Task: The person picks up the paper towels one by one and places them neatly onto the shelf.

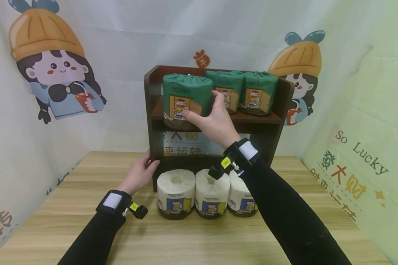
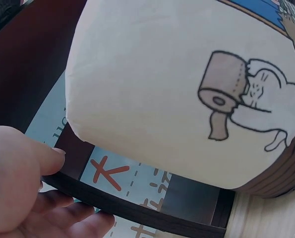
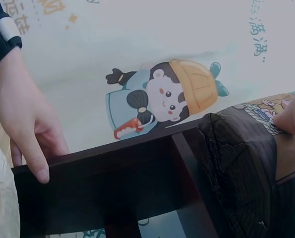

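Likely light and soft, the upper-centre roll (image 1: pixel 185 86) is side-gripped by the right hand (image 1: pixel 220 123), the shelf (image 1: pixel 248 127) by the left hand (image 1: pixel 140 172).

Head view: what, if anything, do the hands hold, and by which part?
The right hand holds a green toilet roll by its right side, thumb on the front; the left hand grips the shelf by its left panel.

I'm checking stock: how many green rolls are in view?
3: one roll in the right hand; a second roll and, right of it, a third roll on the upper shelf. More could be hidden behind.
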